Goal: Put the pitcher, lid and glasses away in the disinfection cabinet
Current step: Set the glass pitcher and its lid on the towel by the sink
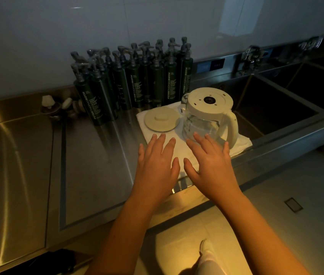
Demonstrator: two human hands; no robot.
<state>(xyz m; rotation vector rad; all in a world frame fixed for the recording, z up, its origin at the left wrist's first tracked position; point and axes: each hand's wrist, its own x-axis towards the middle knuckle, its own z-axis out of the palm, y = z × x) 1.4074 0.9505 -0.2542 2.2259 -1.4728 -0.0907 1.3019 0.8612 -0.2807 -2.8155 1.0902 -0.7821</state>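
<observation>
Pitcher [208, 114] stands upside down on a white towel [179, 143], centre right of frame, at the sink [276, 102] edge. Lid [162, 119] lies just left of it on the same towel. Glasses and cabinet not in view. Both hands hover flat, fingers spread, holding nothing: left hand [157, 161] below the lid, right hand [209, 161] just before the pitcher (contact unclear). Risk: glass body may be wet and slip; a tugged towel could tip it into the sink.
</observation>
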